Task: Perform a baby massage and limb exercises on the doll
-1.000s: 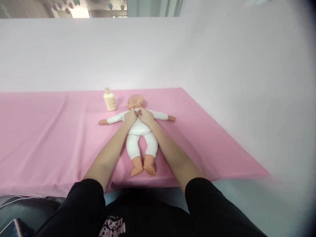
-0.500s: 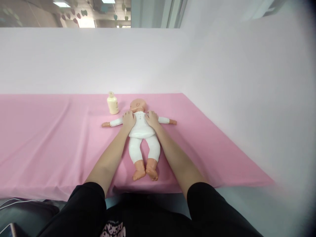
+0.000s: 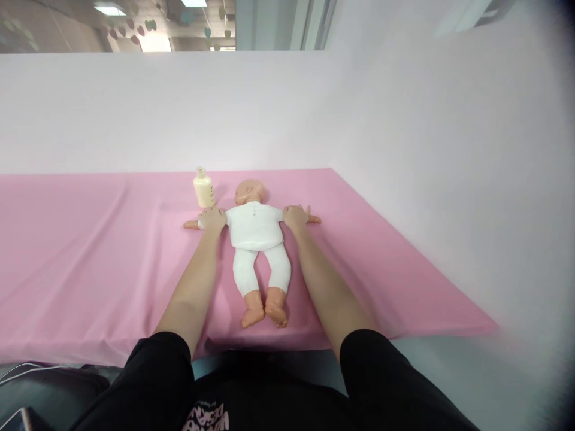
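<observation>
A baby doll (image 3: 254, 224) is seen lying on its back on a pink sheet (image 3: 90, 251), near the sheet's far edge, with its head turned away from the camera and its feet pointing back toward the person. The doll is dressed in a white long-sleeved top and white leggings; the bare plastic head, hands and feet are left uncovered, and the arms are spread straight out to either side while the legs lie side by side, the feet touching. The left hand (image 3: 212, 218) is laid palm down over the doll's arm on that side, the fingers stretched out and close together, flat on the sleeve rather than curled around it, so that only the doll's small hand shows beyond the fingertips. The right hand (image 3: 296, 216) is laid likewise on the other arm, fingers extended and slightly spread, nothing being gripped; the doll's hand shows just past it. A small cream-coloured bottle (image 3: 203, 188) is stood upright on the sheet just beside the doll's head, close behind the left hand but apart from it. Plain pale walls (image 3: 404, 120) are seen behind and to the right of the sheet.
</observation>
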`<act>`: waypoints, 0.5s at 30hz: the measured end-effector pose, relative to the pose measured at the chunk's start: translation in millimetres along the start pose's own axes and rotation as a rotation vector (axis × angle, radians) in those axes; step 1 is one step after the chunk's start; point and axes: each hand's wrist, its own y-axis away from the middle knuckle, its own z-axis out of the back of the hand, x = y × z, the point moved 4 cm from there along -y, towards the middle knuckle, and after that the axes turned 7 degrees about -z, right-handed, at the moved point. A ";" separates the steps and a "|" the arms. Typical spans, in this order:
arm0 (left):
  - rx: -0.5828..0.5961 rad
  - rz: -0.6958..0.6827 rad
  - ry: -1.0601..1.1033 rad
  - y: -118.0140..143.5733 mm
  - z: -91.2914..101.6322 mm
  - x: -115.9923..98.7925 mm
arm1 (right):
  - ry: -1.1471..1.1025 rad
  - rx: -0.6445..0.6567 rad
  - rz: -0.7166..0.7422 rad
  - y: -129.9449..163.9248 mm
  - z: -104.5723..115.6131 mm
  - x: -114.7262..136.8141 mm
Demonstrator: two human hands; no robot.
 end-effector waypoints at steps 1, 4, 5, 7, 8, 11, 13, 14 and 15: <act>0.004 0.012 0.000 -1.0 1.5 3.1 | 0.009 -0.014 -0.021 -1.3 0.9 -4.5; 0.026 0.045 0.005 -3.9 4.7 11.8 | 0.028 -0.038 -0.062 -3.2 3.0 -13.2; 0.035 0.053 0.006 -4.4 5.4 13.6 | 0.032 -0.041 -0.071 -3.1 3.3 -14.4; 0.052 0.054 0.007 -3.6 5.9 14.1 | 0.037 -0.045 -0.084 -1.8 3.6 -13.8; 0.059 0.043 0.007 -2.3 5.7 12.2 | 0.037 -0.042 -0.085 -0.6 3.4 -11.6; 0.086 -0.030 0.013 4.7 3.2 -2.4 | -0.021 0.001 0.003 4.9 1.6 5.7; 0.109 -0.095 0.034 10.5 0.6 -17.9 | -0.127 0.077 0.140 10.2 -0.3 25.2; 0.119 -0.125 0.049 13.3 -0.4 -26.4 | -0.178 0.117 0.204 13.2 -0.9 35.3; 0.127 -0.151 0.065 16.0 -1.2 -34.9 | -0.220 0.151 0.254 16.1 -1.2 44.7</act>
